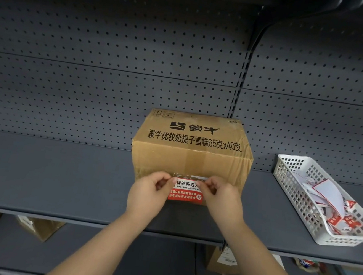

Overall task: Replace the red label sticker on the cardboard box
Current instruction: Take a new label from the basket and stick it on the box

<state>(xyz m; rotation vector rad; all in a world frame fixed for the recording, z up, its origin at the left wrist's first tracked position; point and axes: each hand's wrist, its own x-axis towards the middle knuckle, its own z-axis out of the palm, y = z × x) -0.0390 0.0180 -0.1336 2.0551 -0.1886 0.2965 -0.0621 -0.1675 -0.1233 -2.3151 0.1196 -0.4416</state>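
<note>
Bare forearms, no sleeves; left hand (147, 193), right hand (223, 199) ungloved.

Both hands, left (149, 192) and right (221, 198), pinch the red sticker (185, 193) (top corners) against the cardboard box (192, 154).

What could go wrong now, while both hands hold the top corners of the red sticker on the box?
1. The red sticker may go on crooked or wrinkled: the left hand and right hand pinch only its top corners.
2. It may stick badly, since torn whitish residue shows on the cardboard box just above it.
</note>
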